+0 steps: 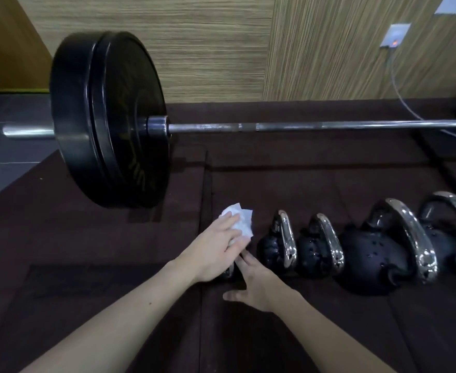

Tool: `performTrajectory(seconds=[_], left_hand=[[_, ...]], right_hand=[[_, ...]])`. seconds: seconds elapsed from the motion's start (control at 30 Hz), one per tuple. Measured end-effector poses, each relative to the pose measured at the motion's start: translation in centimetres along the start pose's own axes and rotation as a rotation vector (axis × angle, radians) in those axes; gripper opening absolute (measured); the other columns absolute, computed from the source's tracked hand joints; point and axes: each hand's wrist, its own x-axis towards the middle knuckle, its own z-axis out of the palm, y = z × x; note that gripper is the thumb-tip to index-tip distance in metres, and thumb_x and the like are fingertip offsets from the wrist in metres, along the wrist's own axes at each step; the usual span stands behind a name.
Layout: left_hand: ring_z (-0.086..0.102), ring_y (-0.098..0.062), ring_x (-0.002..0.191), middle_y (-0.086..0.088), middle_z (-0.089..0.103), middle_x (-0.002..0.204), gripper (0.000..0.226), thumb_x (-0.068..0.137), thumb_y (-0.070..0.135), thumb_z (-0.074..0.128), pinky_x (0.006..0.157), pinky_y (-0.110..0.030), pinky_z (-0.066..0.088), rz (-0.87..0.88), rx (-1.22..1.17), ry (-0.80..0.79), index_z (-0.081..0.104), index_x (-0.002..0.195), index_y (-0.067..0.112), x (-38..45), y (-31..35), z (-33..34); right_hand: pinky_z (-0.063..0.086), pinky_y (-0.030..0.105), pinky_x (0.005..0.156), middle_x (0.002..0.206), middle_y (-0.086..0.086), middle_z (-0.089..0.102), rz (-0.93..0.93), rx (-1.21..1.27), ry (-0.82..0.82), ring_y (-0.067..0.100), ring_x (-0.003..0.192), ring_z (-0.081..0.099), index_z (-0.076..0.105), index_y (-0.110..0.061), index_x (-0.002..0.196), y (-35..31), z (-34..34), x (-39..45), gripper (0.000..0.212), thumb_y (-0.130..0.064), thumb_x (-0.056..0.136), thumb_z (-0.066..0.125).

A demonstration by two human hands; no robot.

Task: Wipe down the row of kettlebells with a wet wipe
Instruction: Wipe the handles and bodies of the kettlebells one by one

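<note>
Both forearms reach in from below: the left hand (218,246) presses the wet wipe (239,220) under flat fingers onto the leftmost kettlebell (230,270), mostly hidden, while the right hand (253,281) rests open and empty beside it. Judging by that, wiping has barely begun, with four kettlebells (315,249) rightward on the floor mat (113,238) left. Faint lettering on the barbell plate (108,119) is unreadable.
</note>
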Motion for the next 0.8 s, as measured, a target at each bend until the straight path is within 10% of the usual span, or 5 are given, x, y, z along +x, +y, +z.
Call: performTrajectory(seconds=[0.1,0.23,0.37,0.5,0.8], left_hand=[[0.043,-0.010,0.133,0.002,0.057,0.141,0.034,0.112,0.025,0.039,0.118,-0.025,0.033,-0.039,-0.025,0.151,0.068,0.120,0.010,1.6,-0.9,0.5],[0.028,-0.018,0.152,0.001,0.023,0.169,0.053,0.112,0.022,0.032,0.118,-0.024,0.026,-0.193,-0.063,0.102,0.025,0.164,0.012,3.8,-1.1,1.6],[0.031,0.006,0.144,0.016,-0.018,0.172,0.068,0.112,0.024,0.031,0.109,-0.012,0.028,-0.252,-0.255,0.117,-0.011,0.166,0.025,1.9,-0.2,3.6],[-0.016,0.032,0.139,0.029,-0.040,0.160,0.075,0.113,0.028,0.030,0.113,-0.001,0.005,-0.150,-0.264,0.150,-0.029,0.159,0.036,-3.7,0.9,6.2],[0.019,-0.026,0.158,-0.005,0.016,0.170,0.045,0.111,0.021,0.035,0.124,-0.037,0.027,-0.237,-0.170,0.062,0.033,0.155,0.020,4.1,-1.3,2.2]], right_hand=[[0.016,0.038,0.132,0.172,-0.009,-0.027,-0.021,-0.048,0.009,0.012,0.162,-0.009,-0.013,-0.030,0.167,0.7,0.3,0.6,0.119,-0.060,0.091,0.072],[0.017,0.038,0.131,0.172,-0.010,-0.027,-0.038,-0.071,-0.009,0.013,0.162,-0.006,-0.012,-0.032,0.167,1.4,-0.1,0.4,0.119,-0.057,0.090,0.075],[0.019,0.038,0.129,0.173,-0.008,-0.025,-0.048,-0.105,-0.014,0.013,0.163,-0.004,-0.011,-0.034,0.167,1.1,-0.4,0.4,0.119,-0.056,0.089,0.076],[0.025,0.038,0.129,0.176,-0.010,-0.013,-0.102,-0.047,0.029,0.014,0.163,0.002,0.004,-0.034,0.169,1.9,-0.1,0.8,0.112,-0.054,0.088,0.079],[0.018,0.038,0.130,0.176,-0.002,-0.017,-0.079,-0.158,-0.004,0.018,0.163,-0.001,-0.007,-0.028,0.169,1.4,-0.5,0.8,0.116,-0.059,0.090,0.073]])
